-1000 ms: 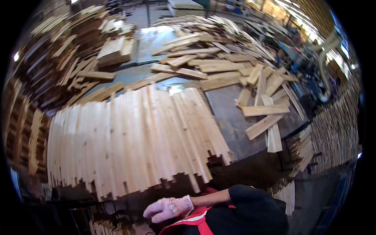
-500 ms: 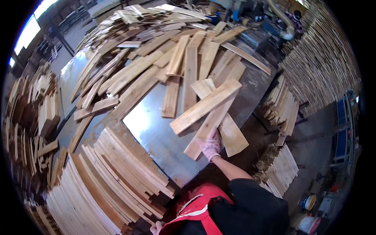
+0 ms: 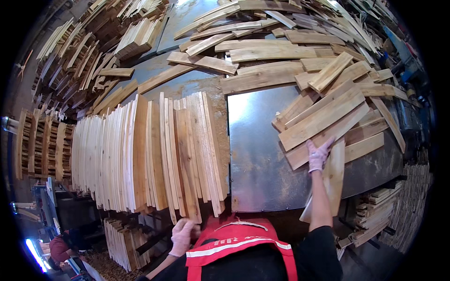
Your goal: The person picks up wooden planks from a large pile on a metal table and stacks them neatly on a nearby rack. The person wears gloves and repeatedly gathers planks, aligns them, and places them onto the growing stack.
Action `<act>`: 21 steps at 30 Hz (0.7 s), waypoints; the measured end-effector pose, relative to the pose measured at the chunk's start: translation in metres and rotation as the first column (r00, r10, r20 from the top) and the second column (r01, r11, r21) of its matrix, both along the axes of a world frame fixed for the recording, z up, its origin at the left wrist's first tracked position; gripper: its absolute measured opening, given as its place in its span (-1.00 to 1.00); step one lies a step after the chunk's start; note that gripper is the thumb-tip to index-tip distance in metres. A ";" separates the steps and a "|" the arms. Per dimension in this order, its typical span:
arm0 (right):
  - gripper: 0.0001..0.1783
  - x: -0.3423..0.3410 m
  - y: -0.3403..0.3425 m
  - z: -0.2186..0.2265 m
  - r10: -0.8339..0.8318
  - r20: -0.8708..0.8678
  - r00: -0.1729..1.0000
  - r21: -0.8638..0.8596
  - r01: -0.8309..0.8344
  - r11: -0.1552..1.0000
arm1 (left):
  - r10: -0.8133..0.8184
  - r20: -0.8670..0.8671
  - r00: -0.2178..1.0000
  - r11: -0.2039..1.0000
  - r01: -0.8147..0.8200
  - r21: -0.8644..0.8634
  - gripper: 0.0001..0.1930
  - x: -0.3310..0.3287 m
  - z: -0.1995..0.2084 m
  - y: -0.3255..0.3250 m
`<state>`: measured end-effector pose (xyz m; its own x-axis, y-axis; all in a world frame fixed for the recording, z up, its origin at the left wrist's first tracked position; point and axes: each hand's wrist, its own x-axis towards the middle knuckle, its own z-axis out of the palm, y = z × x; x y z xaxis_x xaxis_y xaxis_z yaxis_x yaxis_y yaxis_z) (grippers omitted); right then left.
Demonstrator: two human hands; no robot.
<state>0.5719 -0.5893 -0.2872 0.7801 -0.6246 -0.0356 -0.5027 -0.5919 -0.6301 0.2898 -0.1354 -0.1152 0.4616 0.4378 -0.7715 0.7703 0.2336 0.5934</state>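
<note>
Touching a board (image 3: pixel 344 121) on the metal table (image 3: pixel 258 187), the right hand (image 3: pixel 318 156), grip unclear, has bare metal (image 3: pixel 260 150) open to its left along the near edge (image 3: pixel 267 209). The curled left hand (image 3: pixel 183 236), hold unclear, is near lined-up boards (image 3: pixel 139 159).

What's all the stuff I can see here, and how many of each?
Metal tabletop: 1, silver-grey, centre
Packed row of boards: too many to count, pale tan, left of bare metal
Loose planks: many, tan, across the back and right
Plank under the right hand: 1, tan, right
Low board stacks: at least 2, tan, lower left and lower right
Red apron: 1, red with white stripe, bottom centre
Left hand: 1, pinkish-white glove, by the row's near ends
Right hand: 1, pinkish-white glove, on the plank
</note>
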 end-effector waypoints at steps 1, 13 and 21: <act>0.41 0.015 -0.011 -0.020 0.084 0.088 0.993 -0.021 -0.082 0.996 | -0.197 0.129 0.972 0.967 0.170 0.192 -0.89 0.010 -0.013 0.001; 0.48 0.113 -0.066 -0.026 0.279 -0.085 0.957 -0.024 -0.282 0.959 | -0.775 -0.596 0.211 -0.336 0.660 0.671 0.04 0.248 -0.077 0.087; 0.37 0.103 -0.041 0.005 0.234 0.047 0.971 0.232 -0.239 0.943 | -0.721 -0.519 0.459 -0.068 0.699 0.712 -0.38 0.229 -0.029 0.136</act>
<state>0.6752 -0.6300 -0.2818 0.9064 -0.3977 -0.1425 -0.3529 -0.5271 -0.7731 0.5189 0.0006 -0.1445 0.9412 0.1693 -0.2925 0.1911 -0.9804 0.0474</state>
